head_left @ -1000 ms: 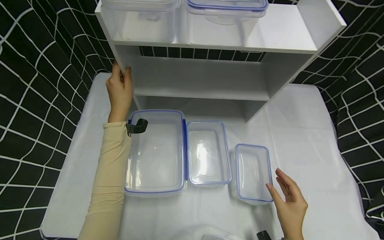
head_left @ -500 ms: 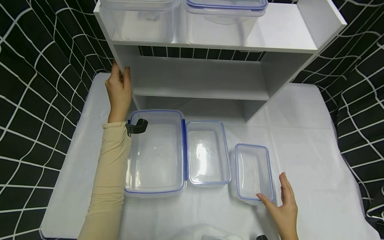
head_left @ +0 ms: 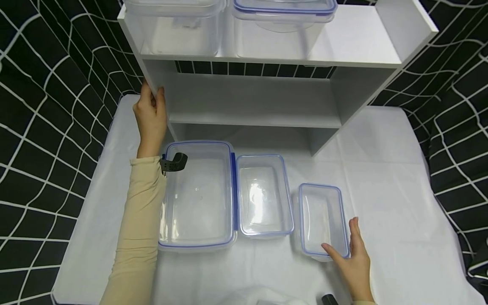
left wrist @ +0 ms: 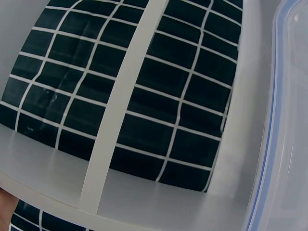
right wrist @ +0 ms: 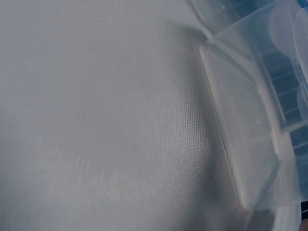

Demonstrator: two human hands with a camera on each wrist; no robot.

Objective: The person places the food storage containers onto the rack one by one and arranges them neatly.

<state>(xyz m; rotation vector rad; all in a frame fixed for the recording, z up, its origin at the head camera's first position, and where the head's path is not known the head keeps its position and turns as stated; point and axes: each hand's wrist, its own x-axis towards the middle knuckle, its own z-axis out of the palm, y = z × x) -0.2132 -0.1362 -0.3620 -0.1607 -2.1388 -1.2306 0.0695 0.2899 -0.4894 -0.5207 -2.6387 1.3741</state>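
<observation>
My left hand [head_left: 150,123] grips the front edge of the left side panel of a white shelf unit [head_left: 253,97], thumb on the inner face. A bit of that hand [left wrist: 6,209] shows at the lower left of the left wrist view. My right hand [head_left: 353,262] is at the near right corner of a small clear food container [head_left: 320,218] with a blue-lined lid. Its thumb reaches over the lid's near edge, and its straight fingers lie along the right side. The right wrist view shows the container's clear wall [right wrist: 240,120] close up, mostly without the hand.
A large food container [head_left: 200,192] and a medium one [head_left: 264,192] stand side by side on the white tablecloth [head_left: 411,203]. Two tall containers, a clear one [head_left: 183,34] and a blue-lidded one [head_left: 282,34], sit on the top shelf. Clear plastic [head_left: 263,296] shows at the near edge.
My right hand has moved left to the small container, its thumb now over the lid edge. That container's near right corner has shifted slightly right. My left hand keeps its grip on the shelf.
</observation>
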